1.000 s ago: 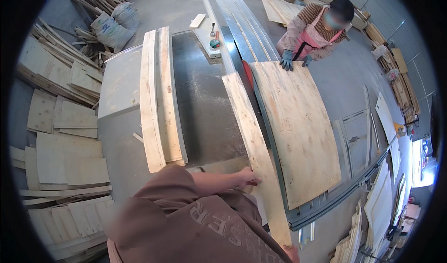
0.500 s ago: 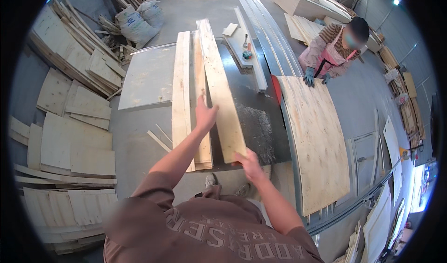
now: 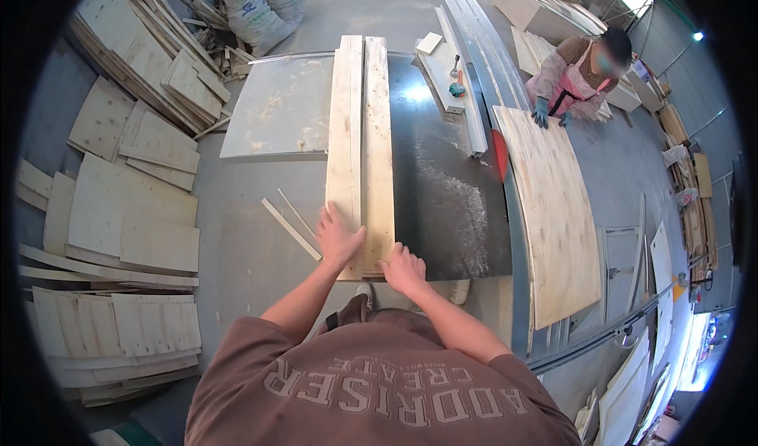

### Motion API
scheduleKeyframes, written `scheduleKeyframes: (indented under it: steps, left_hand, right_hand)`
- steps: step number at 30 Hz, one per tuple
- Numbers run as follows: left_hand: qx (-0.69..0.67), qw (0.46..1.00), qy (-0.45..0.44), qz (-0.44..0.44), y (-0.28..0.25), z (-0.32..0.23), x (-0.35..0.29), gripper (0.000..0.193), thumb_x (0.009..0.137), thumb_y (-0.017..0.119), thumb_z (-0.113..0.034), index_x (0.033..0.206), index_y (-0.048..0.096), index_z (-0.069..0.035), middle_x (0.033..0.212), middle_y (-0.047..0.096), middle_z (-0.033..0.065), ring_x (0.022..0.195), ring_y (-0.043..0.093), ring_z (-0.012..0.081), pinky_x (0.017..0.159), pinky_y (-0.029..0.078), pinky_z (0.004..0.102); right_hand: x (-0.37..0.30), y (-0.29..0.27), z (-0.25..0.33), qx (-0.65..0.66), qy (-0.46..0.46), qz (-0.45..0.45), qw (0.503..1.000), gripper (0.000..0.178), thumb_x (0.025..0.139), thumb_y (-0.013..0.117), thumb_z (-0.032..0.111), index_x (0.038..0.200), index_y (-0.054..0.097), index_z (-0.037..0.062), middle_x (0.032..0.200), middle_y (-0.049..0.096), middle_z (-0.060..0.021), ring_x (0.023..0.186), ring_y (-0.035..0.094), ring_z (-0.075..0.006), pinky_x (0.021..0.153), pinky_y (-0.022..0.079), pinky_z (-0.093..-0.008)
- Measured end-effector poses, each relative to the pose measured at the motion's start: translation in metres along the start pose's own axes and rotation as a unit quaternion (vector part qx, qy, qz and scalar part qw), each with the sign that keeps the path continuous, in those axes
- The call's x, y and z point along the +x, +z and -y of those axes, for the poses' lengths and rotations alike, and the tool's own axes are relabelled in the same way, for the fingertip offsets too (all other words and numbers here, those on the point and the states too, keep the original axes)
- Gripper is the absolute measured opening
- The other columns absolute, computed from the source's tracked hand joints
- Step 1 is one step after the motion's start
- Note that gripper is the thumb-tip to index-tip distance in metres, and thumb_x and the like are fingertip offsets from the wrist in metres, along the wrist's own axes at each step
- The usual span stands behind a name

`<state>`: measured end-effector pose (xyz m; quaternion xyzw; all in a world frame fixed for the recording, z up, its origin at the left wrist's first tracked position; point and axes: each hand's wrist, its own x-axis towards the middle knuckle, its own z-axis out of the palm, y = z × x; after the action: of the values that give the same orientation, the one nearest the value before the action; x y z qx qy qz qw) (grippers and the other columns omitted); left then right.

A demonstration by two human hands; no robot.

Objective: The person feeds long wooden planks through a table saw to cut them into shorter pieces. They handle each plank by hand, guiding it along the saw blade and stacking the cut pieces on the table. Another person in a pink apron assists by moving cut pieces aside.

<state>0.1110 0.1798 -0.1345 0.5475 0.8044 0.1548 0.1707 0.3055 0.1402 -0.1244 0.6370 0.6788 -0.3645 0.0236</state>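
Note:
Two long, pale wooden planks lie side by side, pointing away from me. My left hand point(image 3: 340, 237) rests across the near end of the left plank point(image 3: 345, 130), fingers and thumb spread. At the near right edge of the right plank point(image 3: 380, 146), my right hand point(image 3: 404, 269) has its fingers bent around the edge, some of them hidden. The planks lie on a dark, smooth tabletop point(image 3: 442, 193) dusted with sawdust, and more wood shows beneath their near ends.
A red blade guard point(image 3: 500, 155) stands beside the tabletop. Right of it lies a large plywood sheet point(image 3: 557, 217), with a gloved co-worker point(image 3: 580, 75) at its far end. A screwdriver-like tool point(image 3: 455, 67) rests on a board. Plywood stacks point(image 3: 134, 209) line the left; thin offcuts point(image 3: 290, 226) lie on the floor.
The right plank has swung from a slant to lie alongside the left one. My left hand has come back toward me onto the left plank; the right hand stays at the right plank's near end.

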Motion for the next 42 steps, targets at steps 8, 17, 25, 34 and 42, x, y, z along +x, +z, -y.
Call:
scheduleKeyframes:
  steps: [8, 17, 25, 34, 42]
  left_hand:
    - [0.04, 0.998, 0.042, -0.016, -0.018, -0.009, -0.028, 0.113, 0.085, 0.084, -0.04, 0.171, 0.022, 0.002, 0.171, 0.03, 0.0346, 0.151, 0.039, 0.0506, 0.121, 0.042, 0.0584]
    - [0.045, 0.997, 0.052, -0.026, -0.023, -0.011, -0.049, 0.108, 0.088, 0.081, -0.037, 0.17, 0.024, 0.002, 0.169, 0.03, 0.0353, 0.151, 0.04, 0.0511, 0.122, 0.041, 0.0565]
    - [0.056, 0.997, 0.044, -0.022, -0.027, 0.01, -0.077, 0.11, 0.087, 0.081, -0.041, 0.172, 0.023, 0.0, 0.17, 0.029, 0.033, 0.15, 0.041, 0.0507, 0.121, 0.042, 0.0567]
    - [0.053, 0.995, 0.071, -0.047, -0.027, 0.03, -0.098, 0.105, 0.088, 0.08, -0.04, 0.169, 0.028, 0.001, 0.169, 0.031, 0.0341, 0.149, 0.041, 0.0507, 0.121, 0.042, 0.0564]
    - [0.049, 0.995, 0.075, -0.039, -0.038, 0.038, -0.12, 0.105, 0.088, 0.079, -0.039, 0.17, 0.027, 0.001, 0.169, 0.032, 0.0347, 0.147, 0.043, 0.0523, 0.121, 0.043, 0.0551]
  right_hand:
    - [0.007, 0.011, -0.025, 0.103, -0.107, 0.026, 0.989, 0.099, 0.103, 0.072, 0.038, 0.17, 0.018, -0.011, 0.171, 0.037, -0.031, 0.158, 0.039, -0.0422, 0.13, 0.035, -0.0456]
    - [0.01, 0.032, -0.065, 0.21, -0.193, 0.043, 0.957, 0.092, 0.106, 0.07, 0.032, 0.17, 0.019, -0.0115, 0.179, 0.022, -0.0302, 0.167, 0.025, -0.0381, 0.136, 0.024, -0.0417]
    - [-0.027, 0.057, -0.019, 0.253, -0.083, 0.052, 0.962, 0.125, 0.093, 0.084, 0.04, 0.168, 0.002, -0.0165, 0.175, 0.02, -0.0388, 0.167, 0.022, -0.0394, 0.136, 0.022, -0.0402]
    - [-0.066, 0.064, 0.007, 0.222, -0.104, -0.019, 0.969, 0.143, 0.081, 0.095, 0.043, 0.168, -0.001, -0.0155, 0.178, 0.015, -0.0347, 0.166, 0.025, -0.0407, 0.136, 0.026, -0.0411]
    - [-0.067, 0.101, -0.011, 0.162, -0.137, -0.022, 0.977, 0.148, 0.083, 0.092, 0.053, 0.167, -0.008, -0.0153, 0.177, 0.008, -0.0404, 0.167, 0.016, -0.0455, 0.137, 0.02, -0.0459]
